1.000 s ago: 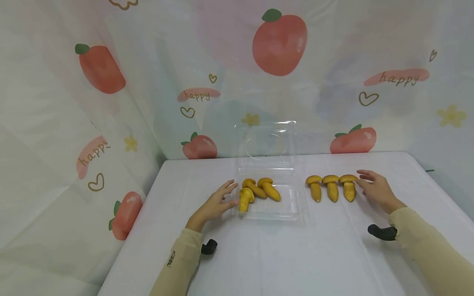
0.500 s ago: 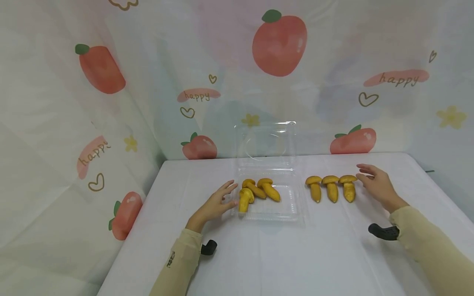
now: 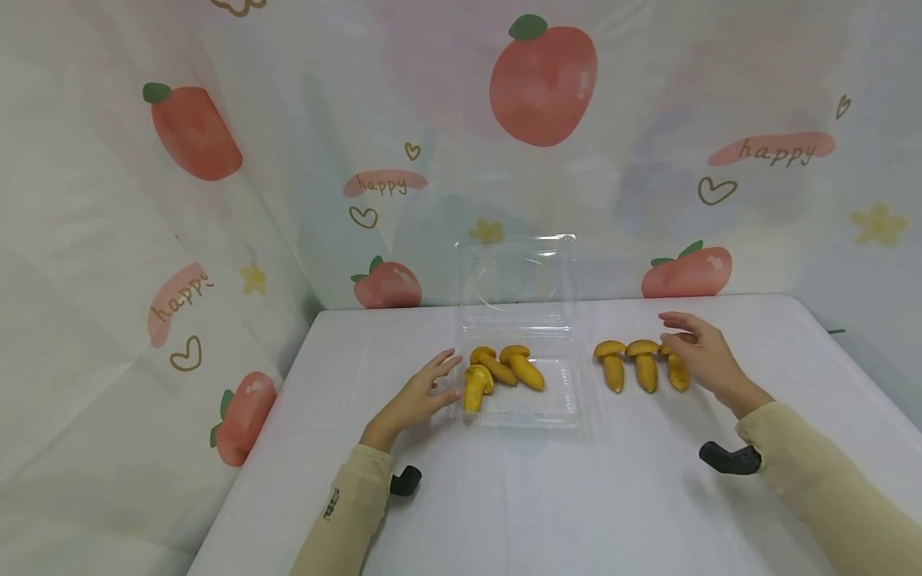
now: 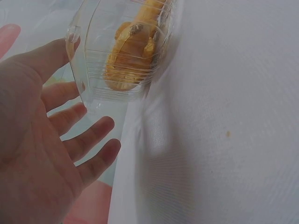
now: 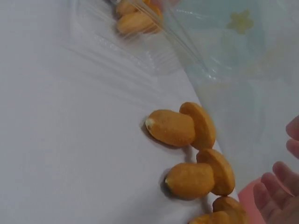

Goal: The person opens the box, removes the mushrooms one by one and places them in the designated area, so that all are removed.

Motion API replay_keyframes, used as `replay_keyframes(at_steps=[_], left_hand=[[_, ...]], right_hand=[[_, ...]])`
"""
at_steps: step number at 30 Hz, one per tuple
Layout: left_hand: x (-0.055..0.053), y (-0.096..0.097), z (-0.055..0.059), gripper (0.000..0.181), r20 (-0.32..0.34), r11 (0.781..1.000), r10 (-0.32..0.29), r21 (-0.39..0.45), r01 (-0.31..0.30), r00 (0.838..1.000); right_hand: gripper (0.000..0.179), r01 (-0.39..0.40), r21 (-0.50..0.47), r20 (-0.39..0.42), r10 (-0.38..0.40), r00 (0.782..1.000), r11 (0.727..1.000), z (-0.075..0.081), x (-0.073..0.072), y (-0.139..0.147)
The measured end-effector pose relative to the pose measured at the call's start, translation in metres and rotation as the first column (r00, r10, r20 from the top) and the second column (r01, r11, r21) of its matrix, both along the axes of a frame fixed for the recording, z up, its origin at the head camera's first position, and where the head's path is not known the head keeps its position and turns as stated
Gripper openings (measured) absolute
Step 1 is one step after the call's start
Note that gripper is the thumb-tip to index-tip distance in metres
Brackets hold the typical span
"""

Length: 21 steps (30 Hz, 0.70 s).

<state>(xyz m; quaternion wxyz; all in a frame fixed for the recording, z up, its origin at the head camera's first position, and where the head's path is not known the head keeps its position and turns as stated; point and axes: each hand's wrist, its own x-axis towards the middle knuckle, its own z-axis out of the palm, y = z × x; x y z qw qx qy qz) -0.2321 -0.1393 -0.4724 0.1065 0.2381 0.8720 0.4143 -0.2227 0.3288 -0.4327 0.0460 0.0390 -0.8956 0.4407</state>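
Three yellow mushrooms (image 3: 524, 370) lie in the left and back part of a clear hinged plastic box (image 3: 547, 418), its lid raised at the back. My left hand (image 3: 415, 400) is at the box's left side, fingers apart; in the left wrist view the fingertips (image 4: 77, 112) come right up to the clear rim. To the right of the box, three more mushrooms (image 3: 645, 372) stand in a row, caps toward the back. My right hand (image 3: 704, 358) is over the rightmost one and partly hides its cap. Its loosely bent fingers (image 5: 268, 193) hold nothing in the right wrist view.
A white cloth covers the table (image 3: 547, 504). A printed fabric backdrop (image 3: 612, 208) rises behind the table and along its left side. The raised lid (image 3: 515, 280) stands close to the backdrop. A black curved piece (image 3: 731, 458) sticks out at each wrist.
My right hand has lifted slightly and moved left, from beside the rightmost mushroom to over it. My left hand, the box and the mushrooms have stayed put.
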Motion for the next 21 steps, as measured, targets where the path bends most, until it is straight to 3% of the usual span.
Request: replay_keyframes(at_steps=[8,21], left_hand=[[0.000,0.000,0.000,0.068,-0.005,1.000,0.004,-0.002,-0.004,1.000],[0.000,0.000,0.000,0.068,-0.003,1.000,-0.004,0.009,0.004,1.000]], right_hand=[[0.048,-0.094,0.003,-0.038,0.094,0.995,0.996,0.009,0.007,-0.030],[0.041,-0.174,-0.003,-0.103,0.173,0.980,0.985,0.016,0.018,-0.074]])
